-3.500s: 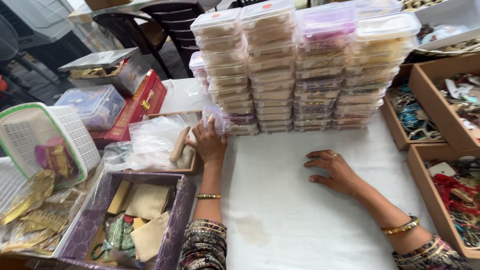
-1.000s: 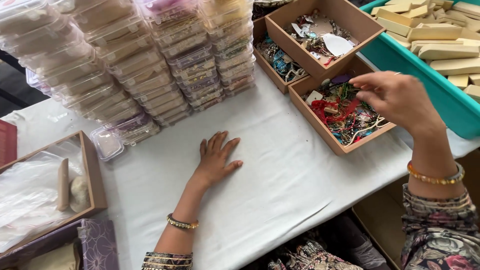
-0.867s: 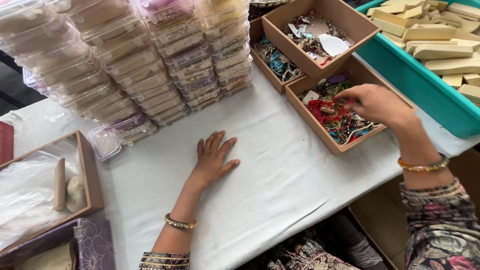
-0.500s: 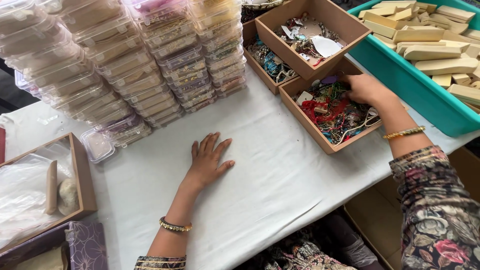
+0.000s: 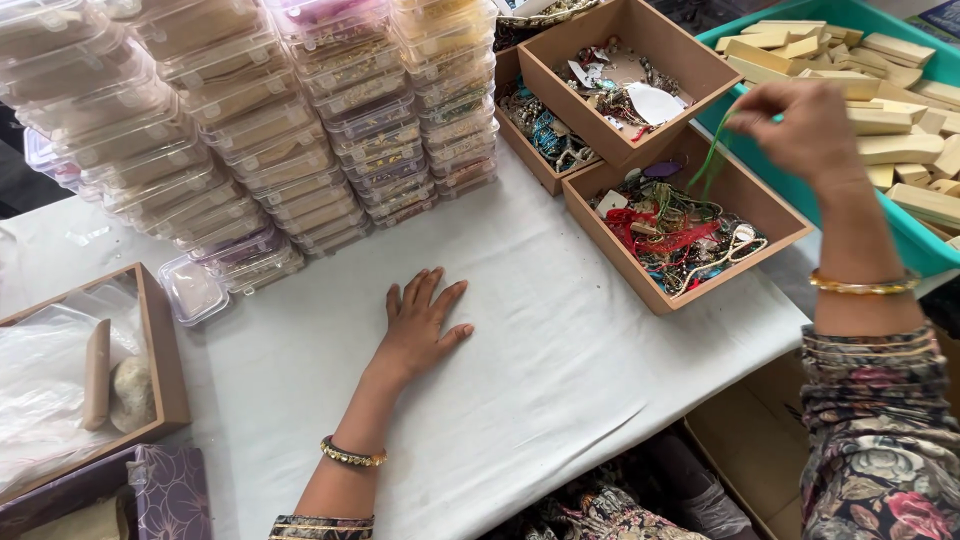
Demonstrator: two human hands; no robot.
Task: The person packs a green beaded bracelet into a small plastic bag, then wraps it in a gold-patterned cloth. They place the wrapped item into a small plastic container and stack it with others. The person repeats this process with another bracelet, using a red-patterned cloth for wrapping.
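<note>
Table under a white cloth takes up most of the view, crowded round its edges and bare in the middle. Stacks of clear lidded boxes stand in tall columns along the far left, pressed against one another, which likely keeps them from toppling. Teal crate at far right holds loose pale wooden blocks. Three brown open trays sit side by side between stacks and crate; the nearest tray is filled with a tangle of red, green and beaded cords, sorted apart from the paler pieces in the tray behind. Another brown tray at the near left holds clear plastic bags, a wooden stick and a rounded pale lump. One small clear box lies alone at the foot of the stacks.

Left hand lies flat on the cloth, palm down, fingers spread, gripping nothing; judged to be steadying the body while the other arm reaches.

Right hand is raised above the nearest tray, fingers pinched on a thin green cord. The cord hangs down from the pinch toward the tangle; its lower end seems to be caught there, though the blur makes that uncertain. Lifting it high looks like a way to draw it free of the rest.
</note>
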